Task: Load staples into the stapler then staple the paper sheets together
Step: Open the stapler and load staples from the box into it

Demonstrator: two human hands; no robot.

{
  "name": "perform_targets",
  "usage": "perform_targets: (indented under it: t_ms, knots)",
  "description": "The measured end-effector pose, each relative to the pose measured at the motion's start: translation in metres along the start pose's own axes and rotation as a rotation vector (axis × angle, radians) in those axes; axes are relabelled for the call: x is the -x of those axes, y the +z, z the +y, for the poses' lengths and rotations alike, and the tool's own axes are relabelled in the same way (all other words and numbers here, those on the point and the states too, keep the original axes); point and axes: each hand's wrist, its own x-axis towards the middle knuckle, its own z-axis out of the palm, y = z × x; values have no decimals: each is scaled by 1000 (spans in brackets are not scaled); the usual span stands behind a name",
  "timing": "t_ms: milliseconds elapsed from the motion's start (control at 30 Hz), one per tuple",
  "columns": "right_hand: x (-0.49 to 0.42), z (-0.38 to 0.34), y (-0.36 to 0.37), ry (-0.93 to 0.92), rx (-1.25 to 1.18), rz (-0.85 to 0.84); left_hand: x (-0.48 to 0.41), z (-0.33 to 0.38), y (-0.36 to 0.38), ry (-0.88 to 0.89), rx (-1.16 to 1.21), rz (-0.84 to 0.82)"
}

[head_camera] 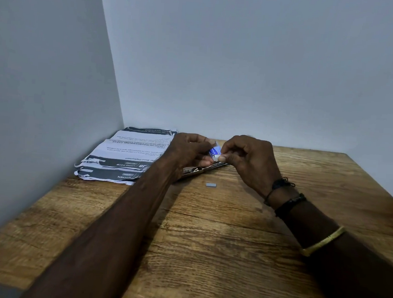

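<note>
Pinching staple-box (215, 151): left hand (190, 153), right hand (248, 163)

Black cord bracelets (285, 198) behind right hand (246, 162), gold bangle (324, 240) farther up

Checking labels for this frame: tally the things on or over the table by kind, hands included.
Stack of printed paper sheets: 1
Stapler: 1
Blue staple box, pinched by both hands: 1
Loose staple strip: 1
Hands: 2, left hand and right hand
Total: 6
</note>
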Motion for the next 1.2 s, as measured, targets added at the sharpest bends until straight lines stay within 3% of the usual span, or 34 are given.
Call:
perform_targets:
  t_ms: [300, 433, 567, 700, 767, 967, 1200]
  knots:
    - [1, -4, 0, 115, -99, 18, 1, -2, 3, 4, 21, -71]
    - [1, -7, 2, 177, -151, -10, 0, -3, 4, -3, 32, -14]
    - [-1, -10, 3, 225, -94, 20, 0, -4, 8, -16, 39, 63]
    - [-1, -6, 1, 298, 24, -1, 3, -5, 13, -41, -8, -9]
    - [0, -2, -1, 368, 94, -28, 4, -6, 13, -12, -74, 1]
    - [4, 9, -7, 526, 291, -225, -3, -10, -1, 270, -467, 281]
    - [3, 10, -6, 593, 331, -406, -10, -15, -5, 241, -795, 223]
